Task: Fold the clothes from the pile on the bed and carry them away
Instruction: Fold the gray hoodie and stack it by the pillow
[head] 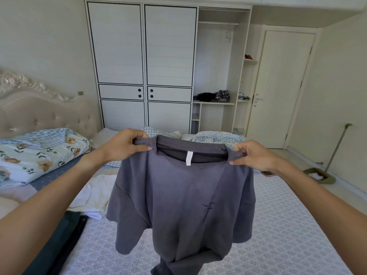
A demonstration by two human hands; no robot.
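- Here the grey T-shirt [178, 199] hangs in the air above the bed [278, 225], held up by its two shoulders, the neck opening on top and a white label [188, 158] showing inside the collar.
- The left hand [127, 144] pinches the left shoulder seam, thumb below and fingers curled over the gathered cloth.
- The right hand [252, 155] pinches the right shoulder seam the same way, fingers bent round a small fold of fabric.
- The shirt's hem droops to the lower edge of the view; whether it touches the mattress cannot be told.
- Left of the shirt, a white garment [95, 195] lies crumpled on the bed, and dark clothes [59, 241] lie along the near left edge.
- A rolled floral quilt [37, 153] sits by the padded headboard [39, 114]; more checked bedding [216, 137] is bunched at the far edge.
- The right half of the mattress is bare patterned sheet out to its right edge.
- Beyond that edge is open floor, with a dustpan [319, 176] and a long-handled broom [337, 145] near the wall.
- A wardrobe [143, 66] stands behind the bed, its right bay open with dark folded items [210, 97] on a shelf; a closed door [282, 86] is beside it.
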